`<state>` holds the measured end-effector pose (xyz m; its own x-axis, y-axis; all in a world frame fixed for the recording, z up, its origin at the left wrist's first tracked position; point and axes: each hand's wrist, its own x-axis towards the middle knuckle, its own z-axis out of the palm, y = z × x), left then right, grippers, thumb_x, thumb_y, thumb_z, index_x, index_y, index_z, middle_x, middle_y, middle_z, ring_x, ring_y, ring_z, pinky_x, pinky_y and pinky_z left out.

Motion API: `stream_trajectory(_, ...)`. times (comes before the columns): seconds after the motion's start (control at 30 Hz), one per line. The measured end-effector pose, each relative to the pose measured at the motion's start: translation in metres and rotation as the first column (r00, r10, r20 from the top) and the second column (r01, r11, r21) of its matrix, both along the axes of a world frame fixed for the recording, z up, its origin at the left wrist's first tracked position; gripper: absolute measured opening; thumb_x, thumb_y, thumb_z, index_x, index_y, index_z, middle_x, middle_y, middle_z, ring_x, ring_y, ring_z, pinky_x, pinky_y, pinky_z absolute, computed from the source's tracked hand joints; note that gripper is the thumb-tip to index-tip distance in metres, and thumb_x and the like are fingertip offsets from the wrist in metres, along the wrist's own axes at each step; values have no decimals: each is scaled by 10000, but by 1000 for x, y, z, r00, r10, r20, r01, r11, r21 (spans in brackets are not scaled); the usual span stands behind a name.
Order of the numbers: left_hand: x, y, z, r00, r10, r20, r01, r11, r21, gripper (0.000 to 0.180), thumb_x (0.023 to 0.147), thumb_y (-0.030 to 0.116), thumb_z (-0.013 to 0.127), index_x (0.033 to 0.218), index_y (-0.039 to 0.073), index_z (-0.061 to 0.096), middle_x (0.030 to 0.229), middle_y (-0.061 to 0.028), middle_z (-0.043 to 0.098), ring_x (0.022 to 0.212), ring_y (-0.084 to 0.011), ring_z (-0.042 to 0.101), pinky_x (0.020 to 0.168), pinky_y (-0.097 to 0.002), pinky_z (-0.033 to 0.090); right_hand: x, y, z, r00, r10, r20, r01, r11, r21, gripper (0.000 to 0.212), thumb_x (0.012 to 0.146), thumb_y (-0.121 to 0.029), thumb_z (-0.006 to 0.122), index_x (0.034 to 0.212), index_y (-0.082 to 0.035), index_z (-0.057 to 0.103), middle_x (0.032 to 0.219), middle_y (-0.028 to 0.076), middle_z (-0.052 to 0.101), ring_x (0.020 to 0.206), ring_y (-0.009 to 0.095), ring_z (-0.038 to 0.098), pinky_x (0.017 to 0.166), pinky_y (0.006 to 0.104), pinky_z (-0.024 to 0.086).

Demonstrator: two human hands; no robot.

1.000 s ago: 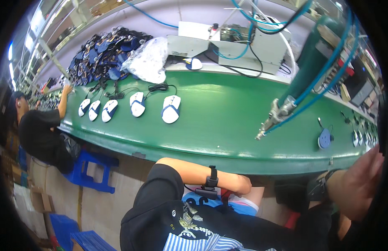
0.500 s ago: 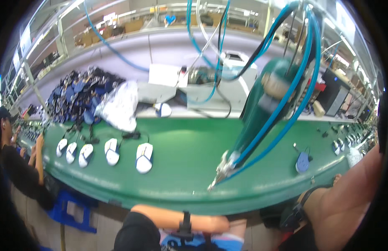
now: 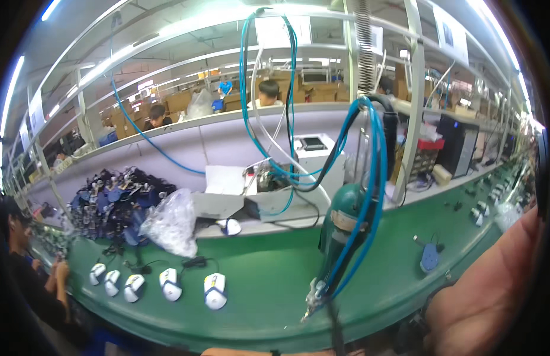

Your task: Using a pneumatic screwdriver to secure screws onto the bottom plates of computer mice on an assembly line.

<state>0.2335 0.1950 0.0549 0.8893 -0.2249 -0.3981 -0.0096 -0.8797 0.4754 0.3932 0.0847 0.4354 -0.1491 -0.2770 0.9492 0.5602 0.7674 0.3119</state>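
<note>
Very close at the right edge, my right hand (image 3: 485, 291) is raised and large in view, its fingers hidden past the edge. Only a thin strip of my left forearm (image 3: 239, 352) shows at the bottom edge; the fingers of that hand are hidden. In front of me hangs a green power screwdriver (image 3: 340, 228) with blue hoses, its tip near the table's front edge; neither hand is seen touching it. Several white-and-blue computer mice (image 3: 215, 291) stand in a row at the left. A blue mouse part (image 3: 429, 258) lies on the green table near my right hand.
A heap of dark blue parts with cables (image 3: 118, 202) and a clear plastic bag (image 3: 171, 225) sit at the back left. Behind the table are a white box (image 3: 224, 180) and a lone mouse (image 3: 230, 226). A co-worker (image 3: 34, 285) sits at the far left.
The view has tilted up, so the table sits lower and the shelves and people behind show. My left forearm has mostly dropped out of view. My right hand stays raised at the right.
</note>
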Motion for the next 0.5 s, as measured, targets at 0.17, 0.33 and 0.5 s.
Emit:
stream_trajectory(0.17,43,25,-43,977,-28,212,39,998,-50,151,795,175,612,762,28,628,751,-167,622,692,-340,622,608,-441,511,-25,49,-39,996,-9,86,6,999,34,593,924,-250,553,1385,48,329,1352,220,434,1220,317,508,951,402,468)
stream_trajectory(0.33,64,18,-84,944,16,330,38,987,-157,153,806,178,606,770,31,622,753,-164,617,693,-340,621,607,-440,510,-32,93,-89,996,39,79,-40,999,2,556,933,-216,535,1375,64,347,1362,228,437,1239,317,497,981,401,450)
stream_trajectory(0.5,-1,-62,-124,952,135,273,-24,927,-374,155,817,181,599,778,33,616,755,-162,613,695,-339,619,607,-440,509,-74,105,-158,988,105,-112,-120,983,-139,520,941,-181,517,1364,81,365,1373,237,439,1258,318,486,1011,400,432)
